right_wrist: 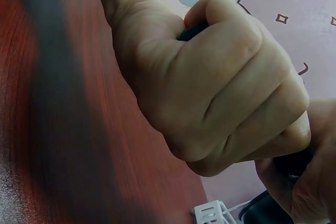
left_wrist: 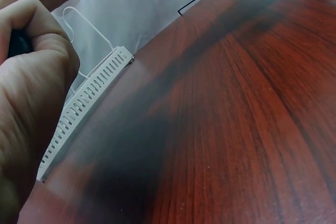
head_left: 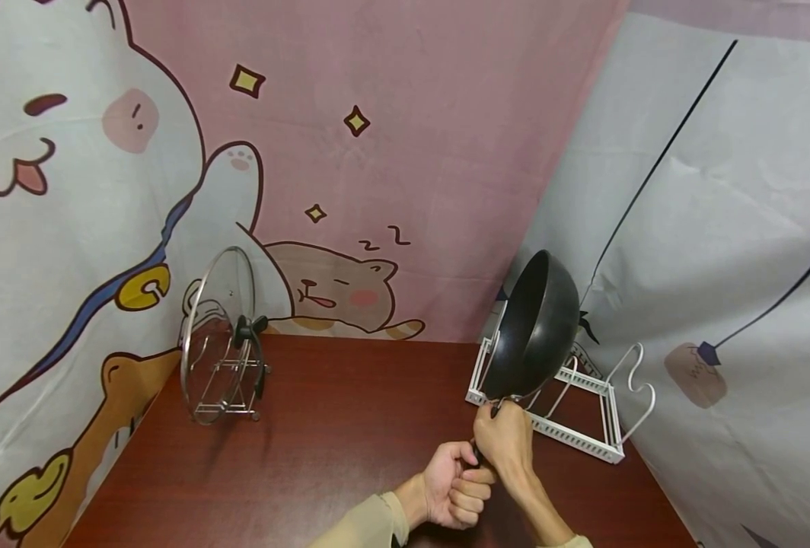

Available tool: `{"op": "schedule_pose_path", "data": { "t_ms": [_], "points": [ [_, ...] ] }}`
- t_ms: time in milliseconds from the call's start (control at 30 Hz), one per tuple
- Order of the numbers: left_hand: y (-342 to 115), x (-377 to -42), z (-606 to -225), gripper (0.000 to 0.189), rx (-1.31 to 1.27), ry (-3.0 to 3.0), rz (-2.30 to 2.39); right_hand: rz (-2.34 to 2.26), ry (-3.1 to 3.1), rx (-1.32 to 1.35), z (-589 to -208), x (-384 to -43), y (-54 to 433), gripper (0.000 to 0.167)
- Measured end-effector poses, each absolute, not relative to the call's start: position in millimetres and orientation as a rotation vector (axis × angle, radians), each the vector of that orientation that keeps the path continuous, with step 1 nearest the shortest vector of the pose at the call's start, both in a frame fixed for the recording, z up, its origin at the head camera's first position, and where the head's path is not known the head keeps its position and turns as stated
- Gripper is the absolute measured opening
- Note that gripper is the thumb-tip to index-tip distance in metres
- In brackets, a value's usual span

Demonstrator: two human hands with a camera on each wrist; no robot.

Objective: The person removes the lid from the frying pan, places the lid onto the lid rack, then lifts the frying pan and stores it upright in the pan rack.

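A black wok (head_left: 545, 327) is tipped on its side, its hollow facing left, over the left part of a white rack (head_left: 572, 441). Whether it rests on the rack I cannot tell. My right hand (head_left: 506, 441) grips the black handle close to the pan. Lower down, my left hand (head_left: 454, 487) curls its fingers round the handle's end. In the left wrist view the dark handle (left_wrist: 19, 43) shows inside the curled fingers. The right wrist view shows both hands on the handle (right_wrist: 294, 162), mostly hidden by fingers.
At the left a glass lid (head_left: 199, 335) with a black knob (head_left: 249, 332) stands upright in a metal wire stand (head_left: 230, 411). The white rack has a curved wire divider (head_left: 641, 380) at its right end. Patterned cloth (head_left: 446, 152) hangs behind the brown table (head_left: 350, 411).
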State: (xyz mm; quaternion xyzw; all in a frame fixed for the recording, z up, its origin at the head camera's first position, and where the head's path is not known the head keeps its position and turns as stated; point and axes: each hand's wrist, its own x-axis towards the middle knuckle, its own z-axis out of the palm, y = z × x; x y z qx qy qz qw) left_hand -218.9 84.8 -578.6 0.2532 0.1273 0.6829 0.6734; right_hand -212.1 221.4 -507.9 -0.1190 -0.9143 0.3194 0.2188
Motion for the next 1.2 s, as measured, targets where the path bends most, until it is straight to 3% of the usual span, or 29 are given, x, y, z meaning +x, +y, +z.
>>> {"op": "schedule_pose_path", "data": {
  "t_ms": [1200],
  "points": [
    [88,-216,-588,0.035,0.506,0.295,1.572,0.917,-2.589,-0.381,-521,-216,227,0.034]
  ]
}}
